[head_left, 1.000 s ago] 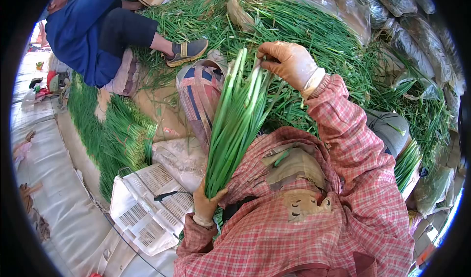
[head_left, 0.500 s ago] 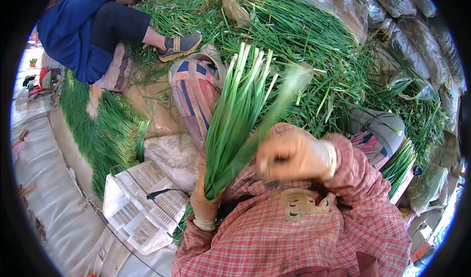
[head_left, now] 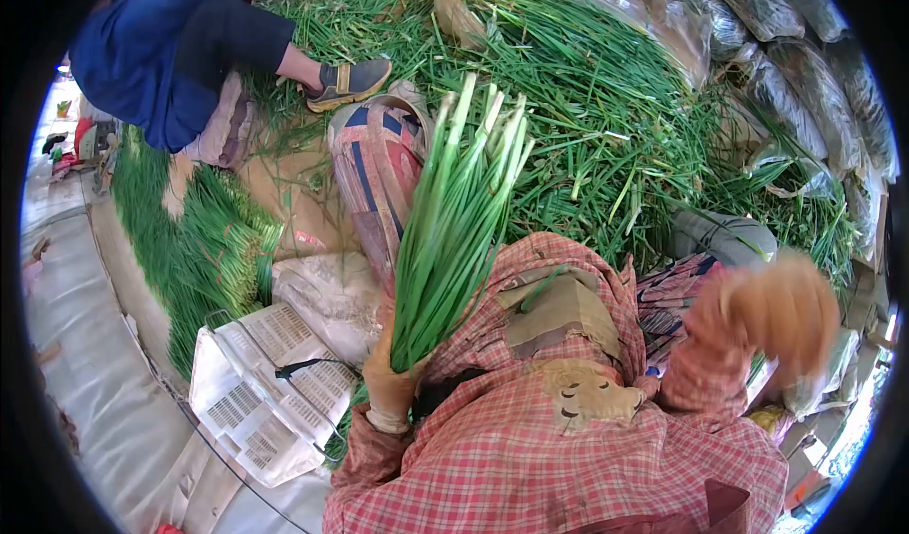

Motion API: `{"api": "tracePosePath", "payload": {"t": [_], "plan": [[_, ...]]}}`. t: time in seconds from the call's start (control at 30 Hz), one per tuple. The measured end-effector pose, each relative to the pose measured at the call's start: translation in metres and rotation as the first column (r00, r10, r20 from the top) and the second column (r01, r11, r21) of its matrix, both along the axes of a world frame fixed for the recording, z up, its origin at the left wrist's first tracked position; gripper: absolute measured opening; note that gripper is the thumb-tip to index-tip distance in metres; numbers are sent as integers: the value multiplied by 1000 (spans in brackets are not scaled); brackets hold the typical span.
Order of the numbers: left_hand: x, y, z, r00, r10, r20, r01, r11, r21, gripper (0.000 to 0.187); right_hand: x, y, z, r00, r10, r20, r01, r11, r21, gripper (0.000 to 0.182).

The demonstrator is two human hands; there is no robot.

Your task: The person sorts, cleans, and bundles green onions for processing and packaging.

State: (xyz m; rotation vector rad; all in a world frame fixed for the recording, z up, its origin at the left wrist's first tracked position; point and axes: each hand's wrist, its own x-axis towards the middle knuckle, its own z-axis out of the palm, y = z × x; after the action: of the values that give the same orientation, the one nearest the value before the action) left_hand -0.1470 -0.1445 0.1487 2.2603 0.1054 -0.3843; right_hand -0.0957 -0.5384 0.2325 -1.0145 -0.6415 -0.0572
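Observation:
My left hand [head_left: 386, 381], in a pale glove, is closed around the leafy lower end of a bunch of garlic chives [head_left: 450, 240]. The bunch stands up in front of my chest, its whitish stem ends pointing up and away from me. Out to the right, above my right knee, is my right hand [head_left: 781, 311], also gloved. Motion smears its fingers, so whether it holds anything cannot be made out. A single green leaf [head_left: 542, 290] lies on the checked cloth over my lap.
Loose chives [head_left: 606, 165] cover the floor ahead, beside an opened plastic bag [head_left: 461, 13]. Tied bundles [head_left: 227, 250] lie at left near a white plastic basket [head_left: 275, 397]. Another person's shoe [head_left: 355, 81] rests at upper left. Filled plastic bags [head_left: 805, 89] are stacked at right.
My right hand has swung from beside the bunch out to the far right. The blurred leaves near it are gone from there. My left hand still holds the bunch in nearly the same place.

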Motion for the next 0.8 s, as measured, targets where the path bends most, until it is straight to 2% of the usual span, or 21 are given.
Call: {"api": "tracePosePath", "payload": {"t": [0.03,0.07,0.1,0.13,0.17,0.23,0.3,0.33,0.37,0.43,0.47,0.53,0.63,0.67,0.77,0.8], "plan": [[1,-1,0,1000,-10,15,10,1000,-19,61,5,4,-7,804,-487,-341,297,825,-480,15],[-1,1,-2,1000,7,-29,-8,999,-51,62,16,13,-16,609,-685,-399,355,686,-635,13],[-2,4,-6,997,21,-72,-27,996,-81,64,30,26,-21,515,-739,-433,370,648,-666,13],[-1,6,-8,993,34,-116,-47,993,-108,65,44,45,-26,579,-740,-342,450,640,-622,12],[0,5,-6,997,9,-79,-16,995,-96,65,54,62,-35,629,-737,-247,521,636,-570,11],[2,0,-2,999,-36,-3,35,997,-70,63,80,89,-48,640,-756,138,640,424,-640,8],[1,0,-4,1000,-20,-19,17,990,-138,62,100,97,-70,654,-660,369,610,172,-773,13],[2,1,-6,1000,-12,-27,7,985,-173,62,103,101,-75,714,-618,330,401,-26,-916,19],[1,4,-9,1000,-12,-25,7,983,-182,61,107,102,-87,737,-614,282,304,-71,-950,23],[-1,8,-14,1000,-5,-22,1,980,-201,58,105,101,-99,780,-616,113,241,129,-962,27],[0,9,-14,998,-23,-54,13,984,-176,56,106,100,-107,794,-602,-85,157,338,-928,29],[4,13,-10,991,-57,-121,42,992,-121,53,110,98,-119,769,-451,-452,-4,705,-709,34],[6,16,-10,982,-51,-182,16,982,-188,50,103,96,-118,722,-398,-567,6,822,-570,37],[6,15,-9,988,-63,-143,37,983,-178,51,98,93,-116,739,-459,-493,36,758,-652,33],[7,7,-6,994,-86,-64,76,987,-140,54,83,83,-98,702,-550,-452,113,712,-693,24],[9,4,-4,994,-93,-65,85,989,-118,56,80,81,-99,727,-571,-381,176,691,-701,21]]}}
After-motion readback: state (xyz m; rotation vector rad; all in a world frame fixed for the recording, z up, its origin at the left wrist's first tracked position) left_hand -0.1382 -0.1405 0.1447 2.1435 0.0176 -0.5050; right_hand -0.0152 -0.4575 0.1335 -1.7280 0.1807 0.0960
